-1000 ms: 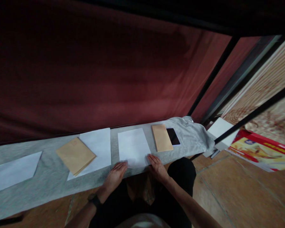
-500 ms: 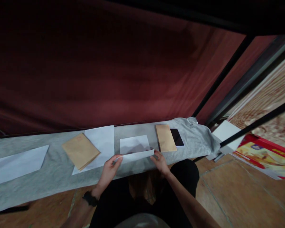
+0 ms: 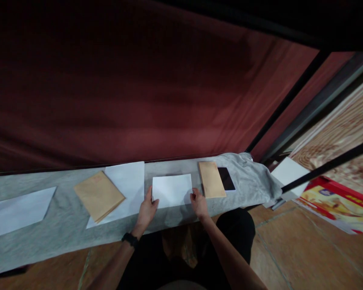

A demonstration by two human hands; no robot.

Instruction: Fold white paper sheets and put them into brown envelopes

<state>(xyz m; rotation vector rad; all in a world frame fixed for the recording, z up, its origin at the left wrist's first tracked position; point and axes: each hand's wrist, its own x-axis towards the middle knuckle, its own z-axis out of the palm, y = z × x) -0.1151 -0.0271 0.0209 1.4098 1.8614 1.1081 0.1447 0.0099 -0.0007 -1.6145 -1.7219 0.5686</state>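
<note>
The left hand and right hand pinch opposite side edges of a white sheet near the front edge of the counter; spread full-length a second ago, it now shows roughly half that, so a fold appears well under way; lettering on the red box, beyond the counter's right end, is too blurred to read.
</note>
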